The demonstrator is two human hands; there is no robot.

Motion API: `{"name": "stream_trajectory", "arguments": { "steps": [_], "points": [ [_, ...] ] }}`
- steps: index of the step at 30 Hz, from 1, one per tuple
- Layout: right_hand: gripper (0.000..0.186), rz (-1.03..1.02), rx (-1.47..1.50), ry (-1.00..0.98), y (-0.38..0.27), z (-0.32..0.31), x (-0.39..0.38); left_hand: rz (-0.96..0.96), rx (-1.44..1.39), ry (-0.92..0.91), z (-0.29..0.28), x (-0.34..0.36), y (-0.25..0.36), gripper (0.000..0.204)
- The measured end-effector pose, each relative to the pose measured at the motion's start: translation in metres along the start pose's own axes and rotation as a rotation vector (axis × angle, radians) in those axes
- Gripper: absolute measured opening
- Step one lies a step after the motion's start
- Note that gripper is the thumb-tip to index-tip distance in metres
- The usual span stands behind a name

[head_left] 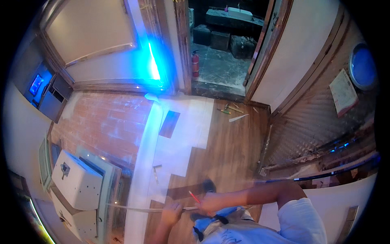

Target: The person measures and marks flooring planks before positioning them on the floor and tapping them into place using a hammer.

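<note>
My left hand [172,213] is closed around a long, thin, pale strip [140,210], which runs out to the left in front of my body. My right hand [210,202] grips a slim red pencil or marker [194,197], its tip pointing up and left. The strip passes beside the right hand; whether those fingers also touch it cannot be made out. Below and ahead lies wood-look plank flooring [227,142] with a stepped edge against white underlay [174,156]. One loose brown plank [170,124] rests on the underlay, and a small metal tool [156,173] lies nearer.
Hand tools [224,111] and a white offcut [238,118] lie by the doorway. Beyond the threshold stands a red fire extinguisher [195,65]. White box-like furniture [77,185] is at the left; a patterned panel [313,122] borders the right. Underlay curls up along its left edge.
</note>
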State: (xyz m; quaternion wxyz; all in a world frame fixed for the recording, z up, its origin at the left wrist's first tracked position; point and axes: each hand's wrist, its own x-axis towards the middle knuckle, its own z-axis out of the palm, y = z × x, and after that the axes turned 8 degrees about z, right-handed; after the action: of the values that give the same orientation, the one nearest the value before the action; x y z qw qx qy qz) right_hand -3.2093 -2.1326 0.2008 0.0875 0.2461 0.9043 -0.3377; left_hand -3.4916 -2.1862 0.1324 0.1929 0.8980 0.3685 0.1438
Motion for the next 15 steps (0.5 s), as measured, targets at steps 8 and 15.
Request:
{"name": "stream_trajectory", "arguments": {
  "steps": [8, 15],
  "points": [
    [0.02, -0.107, 0.007, 0.091, 0.084, -0.054, 0.043, -0.326, 0.018, 0.098, -0.047, 0.061, 0.009, 0.029],
    [0.019, -0.017, -0.047, 0.218, 0.154, -0.117, 0.083, -0.637, -0.048, 0.12, -0.023, 0.115, -0.039, 0.033]
  ]
}}
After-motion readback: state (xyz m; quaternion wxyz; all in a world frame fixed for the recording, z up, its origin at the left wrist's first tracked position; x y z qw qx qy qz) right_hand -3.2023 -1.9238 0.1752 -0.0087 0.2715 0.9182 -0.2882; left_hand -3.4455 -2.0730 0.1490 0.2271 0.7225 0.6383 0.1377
